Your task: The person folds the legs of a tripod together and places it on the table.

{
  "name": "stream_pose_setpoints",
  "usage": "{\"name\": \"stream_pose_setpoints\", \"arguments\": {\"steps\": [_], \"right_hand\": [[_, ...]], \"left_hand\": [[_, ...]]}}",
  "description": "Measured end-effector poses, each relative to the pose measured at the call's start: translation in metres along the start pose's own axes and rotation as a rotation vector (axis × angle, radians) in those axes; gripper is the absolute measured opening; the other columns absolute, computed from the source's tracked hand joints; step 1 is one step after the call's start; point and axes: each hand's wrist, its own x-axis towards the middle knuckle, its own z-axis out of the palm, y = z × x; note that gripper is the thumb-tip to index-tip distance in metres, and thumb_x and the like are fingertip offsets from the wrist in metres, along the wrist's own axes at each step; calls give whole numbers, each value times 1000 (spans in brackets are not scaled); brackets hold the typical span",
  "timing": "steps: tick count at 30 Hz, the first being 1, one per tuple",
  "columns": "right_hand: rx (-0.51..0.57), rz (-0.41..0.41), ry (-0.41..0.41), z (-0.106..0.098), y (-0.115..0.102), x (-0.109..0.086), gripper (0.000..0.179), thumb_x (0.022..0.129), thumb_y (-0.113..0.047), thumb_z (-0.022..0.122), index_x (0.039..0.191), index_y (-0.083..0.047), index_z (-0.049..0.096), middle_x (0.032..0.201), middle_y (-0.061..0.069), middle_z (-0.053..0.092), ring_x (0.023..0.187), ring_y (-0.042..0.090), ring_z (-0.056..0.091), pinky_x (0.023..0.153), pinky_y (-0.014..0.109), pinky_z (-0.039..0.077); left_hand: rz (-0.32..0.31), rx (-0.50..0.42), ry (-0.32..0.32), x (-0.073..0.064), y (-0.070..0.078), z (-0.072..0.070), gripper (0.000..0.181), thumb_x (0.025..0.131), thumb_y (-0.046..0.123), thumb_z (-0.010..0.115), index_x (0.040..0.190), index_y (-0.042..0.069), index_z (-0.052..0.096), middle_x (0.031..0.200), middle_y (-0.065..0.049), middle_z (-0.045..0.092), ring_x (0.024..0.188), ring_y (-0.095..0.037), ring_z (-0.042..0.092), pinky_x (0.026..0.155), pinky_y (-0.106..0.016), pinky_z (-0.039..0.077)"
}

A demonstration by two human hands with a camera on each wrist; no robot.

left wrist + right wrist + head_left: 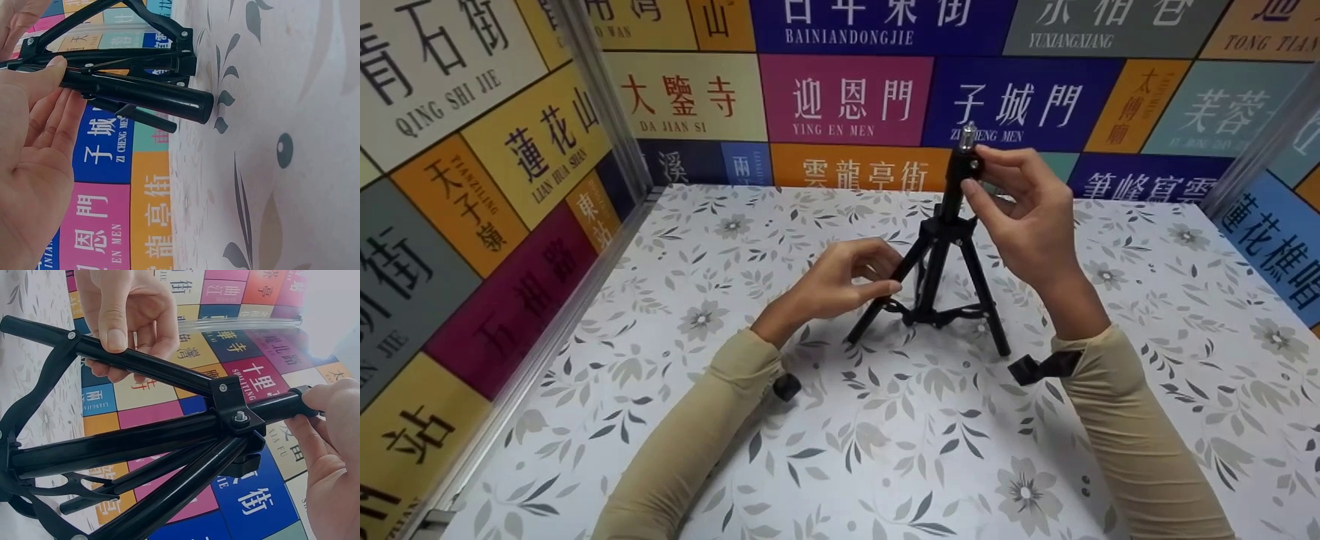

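A small black light-stand tripod (934, 274) stands tilted over the patterned table, its legs partly spread. My left hand (840, 281) pinches one leg (146, 100) between thumb and fingers, as the left wrist view shows close up. Higher up, my right hand (1035, 217) grips the top of the centre column (275, 408) with thumb and fingertips, just below the silver stud (968, 136). Black braces (42, 385) link the legs to the lower column. In the right wrist view, a bolt (241, 416) shows on the collar where the legs meet.
A white tabletop (885, 465) with a grey leaf and flower print lies under the tripod. Colourful panels (847, 97) with street names stand behind and at both sides. Black wrist straps (1039, 367) show at the sleeves.
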Motion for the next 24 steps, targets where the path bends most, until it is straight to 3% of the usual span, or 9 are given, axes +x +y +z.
{"name": "stream_pose_setpoints", "arguments": {"steps": [24], "right_hand": [[-18,-12,5,0,1,-1,36,97,8,75,131,5,68,135,20,75,120,23,77,101,30,65]], "left_hand": [[38,22,58,2,1,5,20,97,9,83,115,5,75,105,-8,78,95,-16,74,92,-31,67]]}}
